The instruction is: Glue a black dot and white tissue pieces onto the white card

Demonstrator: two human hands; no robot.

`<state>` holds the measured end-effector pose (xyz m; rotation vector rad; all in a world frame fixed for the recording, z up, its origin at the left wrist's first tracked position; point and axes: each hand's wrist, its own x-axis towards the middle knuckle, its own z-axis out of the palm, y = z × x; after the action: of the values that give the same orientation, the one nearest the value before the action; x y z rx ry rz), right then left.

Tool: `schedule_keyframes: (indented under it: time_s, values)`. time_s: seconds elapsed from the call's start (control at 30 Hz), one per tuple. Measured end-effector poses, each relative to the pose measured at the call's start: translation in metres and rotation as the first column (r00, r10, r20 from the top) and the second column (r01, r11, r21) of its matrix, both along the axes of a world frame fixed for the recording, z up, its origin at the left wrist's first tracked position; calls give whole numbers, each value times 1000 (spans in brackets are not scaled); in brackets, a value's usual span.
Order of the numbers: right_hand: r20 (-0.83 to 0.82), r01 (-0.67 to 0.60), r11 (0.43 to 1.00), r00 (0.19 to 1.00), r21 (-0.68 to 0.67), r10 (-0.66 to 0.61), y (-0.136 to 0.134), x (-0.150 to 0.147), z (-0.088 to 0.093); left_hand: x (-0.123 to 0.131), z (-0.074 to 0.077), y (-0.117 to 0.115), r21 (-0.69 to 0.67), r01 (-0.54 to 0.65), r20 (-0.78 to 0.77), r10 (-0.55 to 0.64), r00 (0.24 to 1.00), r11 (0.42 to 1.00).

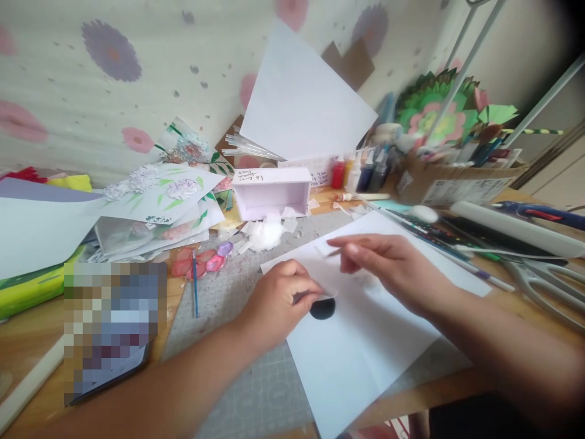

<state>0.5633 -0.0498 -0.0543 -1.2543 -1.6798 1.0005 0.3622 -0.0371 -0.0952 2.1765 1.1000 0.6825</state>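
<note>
A white sheet of paper (351, 372) lies at an angle in front of me, with a black round patch (322, 309) on it. Over that patch's upper edge, my left hand (278, 299) pinches a small pale, thin piece (328, 294) between thumb and fingers. My right hand (388, 259) hovers above the sheet, its fingers closed around a thin pointed tool (336, 251). Blur hides the tool's exact kind. Under the right hand, a faint whitish bit (368, 280) rests on the paper.
A grey cutting mat (256, 390) lies beneath the paper. To the left are a phone (114, 341), a blue brush (195, 286) and painted petals (183, 265). White fluff (267, 231) sits before a small box (272, 189). Scissors (543, 280) and pens are at right.
</note>
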Motion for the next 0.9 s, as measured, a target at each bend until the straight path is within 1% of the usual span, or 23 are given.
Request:
schedule_keyframes:
  time_s: [0.07, 0.17, 0.27, 0.33, 0.43, 0.57, 0.7, 0.77, 0.9]
  values:
    - [11, -22, 999, 1000, -44, 22, 0, -5, -3, 0, -2, 1, 13, -1, -22, 1, 1000, 1000]
    - [18, 11, 994, 1000, -109, -9, 2, -11, -11, 0, -3, 1, 37, 4, -43, -3, 999, 999]
    - [-3, -4, 990, 1000, -144, 4, 5, -16, -17, 0, -3, 1, 77, 12, -54, -8, 999, 997]
    - [15, -22, 990, 1000, -139, 24, 5, -18, -18, 0, -2, 1, 88, 15, -62, -10, 998, 996]
    - [70, -12, 992, 997, -127, 21, 5, -19, -17, 1, -1, 1, 79, 5, -61, 0, 998, 997]
    - [76, -4, 993, 997, -115, 13, 6, -21, -17, 0, -1, 1, 93, -8, -43, 12, 999, 996]
    - [75, -11, 994, 997, -106, 19, 8, -22, -18, 0, -1, 3, 120, -63, 6, 63, 998, 991]
    - [50, 9, 997, 999, -80, -5, 8, -23, -19, -1, 0, 3, 138, -85, 33, 81, 996, 987]
    - [-88, 102, 994, 991, 34, -99, 8, -22, -21, -3, 2, 3, 229, -125, 100, 105, 990, 965]
